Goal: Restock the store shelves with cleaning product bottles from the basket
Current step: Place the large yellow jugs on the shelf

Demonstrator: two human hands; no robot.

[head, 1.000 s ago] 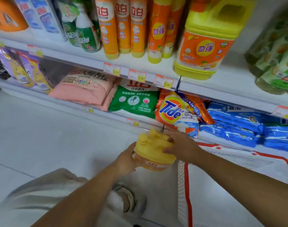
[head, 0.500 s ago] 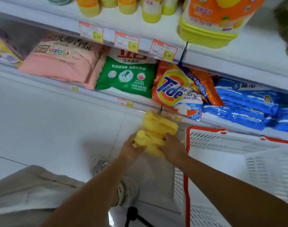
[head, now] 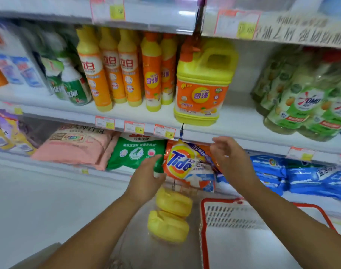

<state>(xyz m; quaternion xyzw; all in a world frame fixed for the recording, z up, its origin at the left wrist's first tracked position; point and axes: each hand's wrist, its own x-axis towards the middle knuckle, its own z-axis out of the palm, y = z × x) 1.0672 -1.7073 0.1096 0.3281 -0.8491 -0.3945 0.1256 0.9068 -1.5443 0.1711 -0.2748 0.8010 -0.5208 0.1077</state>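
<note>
Two yellow detergent jugs stand on the floor in front of the shelves, the nearer jug (head: 168,226) just before the farther jug (head: 173,202). My left hand (head: 146,177) hovers above them with fingers apart and holds nothing. My right hand (head: 229,158) is raised, open, in front of the orange Tide bag (head: 183,162), below the edge of the middle shelf (head: 243,123). A matching large yellow jug (head: 202,84) stands on that shelf. The white basket with red rim (head: 203,214) sits on the floor at the lower right.
Tall orange and yellow bottles (head: 111,68) line the middle shelf left of the large jug, green bottles (head: 305,101) stand at its right. A bare stretch of shelf lies between. Pink, green and blue bags fill the bottom shelf (head: 76,144).
Both hands held a yellow jug, lowered it beside the other on the floor, then let go and rose. The view has tilted up to the shelves.
</note>
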